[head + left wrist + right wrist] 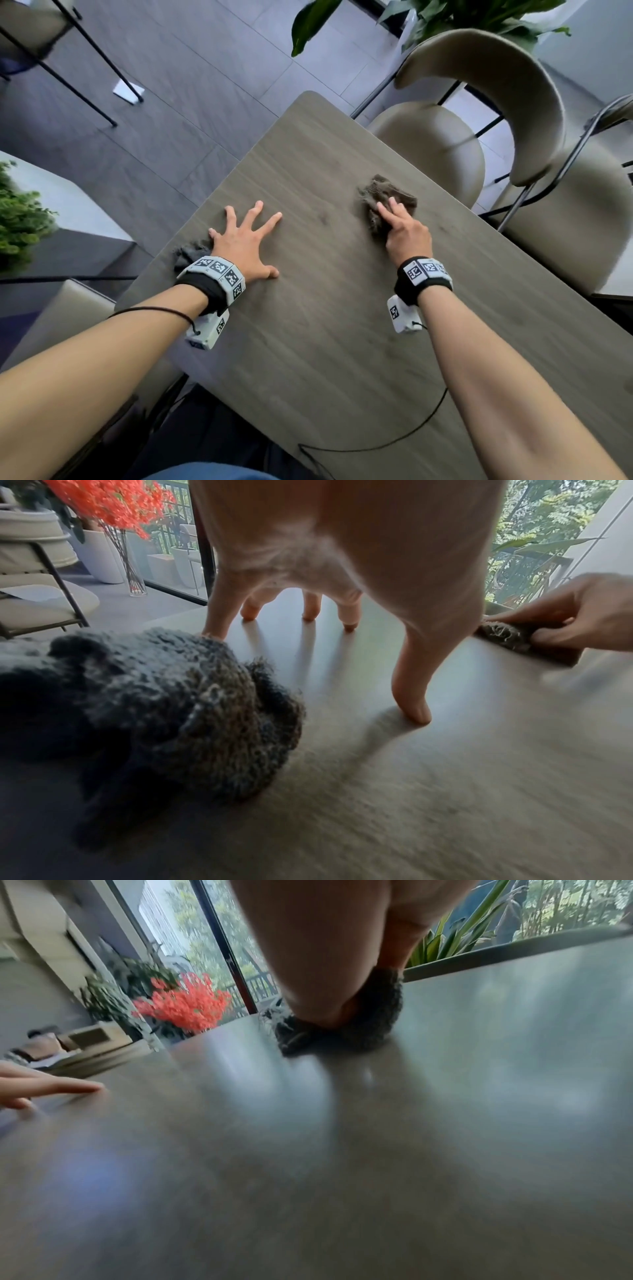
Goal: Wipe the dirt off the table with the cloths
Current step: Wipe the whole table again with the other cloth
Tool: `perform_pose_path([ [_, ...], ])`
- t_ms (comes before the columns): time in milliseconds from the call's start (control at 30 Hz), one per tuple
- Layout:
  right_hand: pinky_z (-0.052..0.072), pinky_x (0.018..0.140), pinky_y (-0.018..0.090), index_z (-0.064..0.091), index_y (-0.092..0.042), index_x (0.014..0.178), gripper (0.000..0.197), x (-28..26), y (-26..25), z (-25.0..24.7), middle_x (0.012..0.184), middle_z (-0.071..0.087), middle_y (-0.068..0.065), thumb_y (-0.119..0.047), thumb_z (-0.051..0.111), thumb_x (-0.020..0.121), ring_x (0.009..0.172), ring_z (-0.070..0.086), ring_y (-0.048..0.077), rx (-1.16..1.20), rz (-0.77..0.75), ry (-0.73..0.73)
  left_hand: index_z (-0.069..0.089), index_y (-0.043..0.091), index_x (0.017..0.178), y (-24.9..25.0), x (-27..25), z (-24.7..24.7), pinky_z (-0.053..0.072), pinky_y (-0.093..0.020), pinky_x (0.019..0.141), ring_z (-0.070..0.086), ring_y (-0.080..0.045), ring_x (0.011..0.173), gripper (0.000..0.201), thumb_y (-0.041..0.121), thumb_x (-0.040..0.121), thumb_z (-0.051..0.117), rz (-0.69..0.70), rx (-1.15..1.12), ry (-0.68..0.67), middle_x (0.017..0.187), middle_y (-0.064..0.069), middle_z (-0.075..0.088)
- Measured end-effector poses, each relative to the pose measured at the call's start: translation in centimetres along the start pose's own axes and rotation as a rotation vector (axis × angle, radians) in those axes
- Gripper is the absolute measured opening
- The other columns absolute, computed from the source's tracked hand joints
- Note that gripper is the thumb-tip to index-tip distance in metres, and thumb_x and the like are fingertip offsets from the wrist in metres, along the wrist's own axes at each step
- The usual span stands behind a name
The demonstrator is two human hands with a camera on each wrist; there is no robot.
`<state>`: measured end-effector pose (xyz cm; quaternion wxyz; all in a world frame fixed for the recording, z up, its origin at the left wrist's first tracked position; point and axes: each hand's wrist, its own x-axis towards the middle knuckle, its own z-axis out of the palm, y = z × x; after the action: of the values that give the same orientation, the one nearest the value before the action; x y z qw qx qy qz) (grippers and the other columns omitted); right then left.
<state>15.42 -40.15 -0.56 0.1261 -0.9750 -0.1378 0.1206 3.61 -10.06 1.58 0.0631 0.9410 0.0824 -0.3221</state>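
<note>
My left hand point(248, 240) lies open on the grey-brown wooden table point(342, 325), fingers spread and fingertips point(416, 715) down on the bare top. A dark grey fluffy cloth point(190, 251) point(154, 710) lies bunched beside that wrist at the table's left edge, touching the little finger. My right hand point(399, 222) point(589, 610) holds a crumpled brown cloth point(383, 192) point(503, 637) point(369, 1026) down on the table farther right, two fingers on top and the thumb at its side. Faint dark smudges point(322, 217) show between the hands.
Two beige padded chairs point(445, 147) point(565, 212) stand along the table's right side, another chair point(68, 308) at the left. A thin black cable point(394, 442) crosses the table's near part. Green plants point(462, 17) and orange flowers point(113, 507) stand beyond the table.
</note>
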Motion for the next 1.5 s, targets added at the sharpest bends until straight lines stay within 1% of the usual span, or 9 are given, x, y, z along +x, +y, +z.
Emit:
perform_pose_path([
  [267,0.053,0.085,0.03,0.064,-0.032,0.125,0.062,-5.5,-8.2,2.2,0.139,0.056,-0.001,0.003,0.056,0.074,0.122,0.057,0.017,0.135,-0.198,0.099,-0.008,0.056,0.152,-0.1,0.1,0.3,0.029,-0.075,0.106,-0.007,-0.044,0.149,0.122,0.074,0.064,0.074,0.008,-0.012,0.008,0.163,0.015,-0.015],
  [400,0.032,0.115,0.038,0.048,-0.029,0.142,0.066,-10.0,-11.7,6.8,0.158,0.026,0.01,-0.009,0.062,0.08,0.142,0.033,0.028,0.108,-0.276,-0.114,-0.007,0.055,0.153,-0.2,0.1,0.2,0.031,-0.074,0.105,-0.005,-0.044,0.149,0.122,0.075,0.064,0.073,0.016,0.009,0.016,0.164,0.015,-0.013],
  [533,0.03,0.116,0.037,0.047,-0.028,0.142,0.069,-8.8,-8.5,6.8,0.154,0.035,0.009,-0.009,0.063,0.078,0.138,0.04,0.026,0.052,-0.339,-0.038,-0.005,0.056,0.153,-0.2,0.0,0.2,0.034,-0.073,0.105,-0.002,-0.042,0.148,0.121,0.076,0.064,0.073,0.01,0.021,0.022,0.164,0.015,-0.011],
  [800,0.048,0.099,0.039,0.048,-0.035,0.14,0.063,-2.1,0.9,1.4,0.154,0.036,-0.003,-0.001,0.046,0.087,0.135,0.045,0.021,-0.056,0.03,0.022,-0.004,0.057,0.153,0.0,-0.2,0.0,0.031,-0.073,0.107,-0.004,-0.041,0.149,0.12,0.073,0.064,0.075,0.001,-0.01,0.017,0.164,0.017,-0.011],
  [1000,0.042,0.101,0.031,0.066,-0.033,0.123,0.044,-0.3,-1.2,-3.5,0.134,0.06,-0.001,-0.015,0.051,0.086,0.118,0.057,0.026,0.066,0.267,-0.012,-0.005,0.058,0.153,-0.1,-0.1,0.2,0.031,-0.073,0.107,-0.005,-0.041,0.15,0.12,0.073,0.064,0.075,-0.004,-0.021,0.031,0.164,0.016,-0.012],
  [1200,0.05,0.089,0.039,0.047,-0.036,0.14,0.063,-9.1,-9.4,1.8,0.155,0.035,0.0,-0.01,0.054,0.083,0.125,0.053,0.026,0.009,-0.093,-0.143,-0.003,0.057,0.153,-0.1,0.0,0.4,0.03,-0.074,0.107,-0.006,-0.041,0.15,0.121,0.073,0.063,0.076,-0.003,-0.024,0.029,0.164,0.017,-0.011],
  [1267,0.047,0.1,0.042,0.036,-0.03,0.148,0.072,-12.4,-10.6,5.4,0.158,0.025,0.011,-0.005,0.051,0.082,0.138,0.039,0.03,-0.045,-0.181,-0.159,-0.004,0.058,0.153,-0.2,0.1,0.4,0.03,-0.074,0.107,-0.006,-0.041,0.15,0.121,0.073,0.062,0.076,-0.001,-0.024,0.028,0.164,0.018,-0.011],
  [1367,0.035,0.113,0.037,0.029,-0.028,0.151,0.074,-13.6,-9.4,7.3,0.158,0.024,0.013,-0.003,0.033,0.082,0.142,0.033,0.03,-0.073,-0.244,-0.083,-0.003,0.058,0.153,-0.2,0.1,0.4,0.029,-0.074,0.107,-0.005,-0.041,0.15,0.121,0.073,0.062,0.076,-0.004,-0.031,0.022,0.164,0.018,-0.01],
  [1500,0.035,0.113,0.033,0.038,-0.033,0.147,0.076,-10.4,-4.7,5.5,0.156,0.032,0.005,0.002,0.046,0.08,0.139,0.038,0.026,-0.059,-0.188,0.012,-0.004,0.058,0.153,-0.1,0.1,0.5,0.026,-0.075,0.108,-0.008,-0.042,0.15,0.12,0.07,0.065,0.076,-0.007,-0.05,0.016,0.164,0.019,-0.012],
])
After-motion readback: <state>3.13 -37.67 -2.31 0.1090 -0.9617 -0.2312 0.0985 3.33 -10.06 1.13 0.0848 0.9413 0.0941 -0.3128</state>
